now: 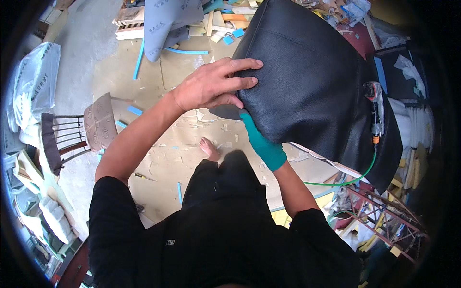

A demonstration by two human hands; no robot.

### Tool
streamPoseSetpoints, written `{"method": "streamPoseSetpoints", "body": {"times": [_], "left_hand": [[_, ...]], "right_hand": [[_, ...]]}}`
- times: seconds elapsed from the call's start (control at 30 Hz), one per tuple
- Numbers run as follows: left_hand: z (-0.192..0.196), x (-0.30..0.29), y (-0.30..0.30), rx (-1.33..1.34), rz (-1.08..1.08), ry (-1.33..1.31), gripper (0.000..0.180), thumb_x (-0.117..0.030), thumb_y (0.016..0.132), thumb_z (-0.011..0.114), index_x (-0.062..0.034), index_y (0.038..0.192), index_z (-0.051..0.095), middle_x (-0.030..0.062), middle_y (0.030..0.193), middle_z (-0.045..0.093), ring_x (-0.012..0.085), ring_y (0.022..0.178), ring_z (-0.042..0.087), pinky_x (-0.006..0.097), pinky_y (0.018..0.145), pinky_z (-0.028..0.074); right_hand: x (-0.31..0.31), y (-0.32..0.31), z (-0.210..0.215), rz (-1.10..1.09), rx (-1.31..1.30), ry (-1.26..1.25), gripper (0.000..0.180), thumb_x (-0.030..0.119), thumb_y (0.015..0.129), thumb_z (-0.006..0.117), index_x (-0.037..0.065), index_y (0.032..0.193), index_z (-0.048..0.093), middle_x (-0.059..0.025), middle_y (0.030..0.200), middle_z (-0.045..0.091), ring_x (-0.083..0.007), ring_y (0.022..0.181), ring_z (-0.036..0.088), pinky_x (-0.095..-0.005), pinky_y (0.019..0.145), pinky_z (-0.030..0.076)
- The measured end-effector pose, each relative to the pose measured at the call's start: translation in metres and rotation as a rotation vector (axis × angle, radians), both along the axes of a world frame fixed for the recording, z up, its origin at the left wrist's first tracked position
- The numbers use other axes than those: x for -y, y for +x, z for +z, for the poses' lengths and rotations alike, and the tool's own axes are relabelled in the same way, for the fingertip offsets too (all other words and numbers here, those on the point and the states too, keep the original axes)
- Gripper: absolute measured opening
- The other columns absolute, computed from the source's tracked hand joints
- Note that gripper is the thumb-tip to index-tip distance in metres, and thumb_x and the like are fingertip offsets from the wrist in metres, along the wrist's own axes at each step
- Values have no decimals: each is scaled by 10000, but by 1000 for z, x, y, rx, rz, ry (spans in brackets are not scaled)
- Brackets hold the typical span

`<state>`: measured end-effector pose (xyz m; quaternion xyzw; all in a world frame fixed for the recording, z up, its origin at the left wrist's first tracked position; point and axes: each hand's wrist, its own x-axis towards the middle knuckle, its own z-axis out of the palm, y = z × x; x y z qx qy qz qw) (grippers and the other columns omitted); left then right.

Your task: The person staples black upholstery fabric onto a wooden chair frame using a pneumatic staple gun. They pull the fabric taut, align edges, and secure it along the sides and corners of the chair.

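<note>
A large padded piece covered in black leather [307, 72], with stitched seams, fills the upper right. At its left corner, my bare left hand [216, 84] has its fingers over the leather and its thumb at the lower edge, gripping the corner. My right hand [264, 144], in a green glove, reaches up against the lower left edge; its fingers are mostly hidden by the leather. A dark grey flap [225, 112] shows under the corner between the hands. On the right part of the leather lies an air staple gun [374, 110] with a green hose [336, 184].
Foam and wood offcuts [225, 24] are heaped at the back beside a hanging grey sheet [165, 24]. A chair-like spindle frame [67, 137] stands left. A screwdriver [144, 177] and blue strips [139, 60] lie on the floor. A rusty metal frame [384, 216] is at lower right.
</note>
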<state>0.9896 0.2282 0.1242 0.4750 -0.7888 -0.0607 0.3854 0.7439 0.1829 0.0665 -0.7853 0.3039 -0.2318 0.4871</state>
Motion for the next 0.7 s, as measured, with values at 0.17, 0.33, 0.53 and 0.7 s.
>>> {"method": "streamPoseSetpoints", "body": {"times": [0.17, 0.33, 0.53, 0.7], "left_hand": [[5, -2, -11, 60, 61, -40, 474, -300, 829, 799, -93, 1211, 611, 102, 1520, 503, 351, 1220, 612, 443, 965, 567], [14, 8, -16, 127, 30, -28, 478, -233, 830, 824, -34, 1190, 580, 194, 1496, 489, 413, 1185, 619, 451, 967, 553], [18, -3, -10, 205, 70, 21, 528, -177, 785, 874, -10, 1169, 553, 188, 1479, 502, 407, 1175, 642, 440, 891, 604], [28, 13, -17, 237, 69, 17, 524, -189, 769, 891, -7, 1121, 548, 190, 1431, 525, 405, 1101, 673, 439, 859, 611]], "right_hand": [[0, 6, -3, -100, 154, 4, 356, 157, 985, 723, -18, 1291, 675, -145, 1253, 711, -247, 1128, 688, -394, 976, 528], [0, -16, 9, -173, -137, -499, 258, 232, 936, 769, -2, 1041, 743, -161, 940, 764, -283, 838, 745, -397, 761, 564], [-14, -161, 96, -62, -77, 118, 198, 183, 981, 709, 61, 1126, 765, -67, 1021, 779, -169, 974, 712, -343, 894, 540], [129, -207, 147, -584, -58, -661, 441, 249, 966, 718, 27, 1339, 638, -194, 1241, 711, -313, 1141, 689, -410, 1010, 521]]}}
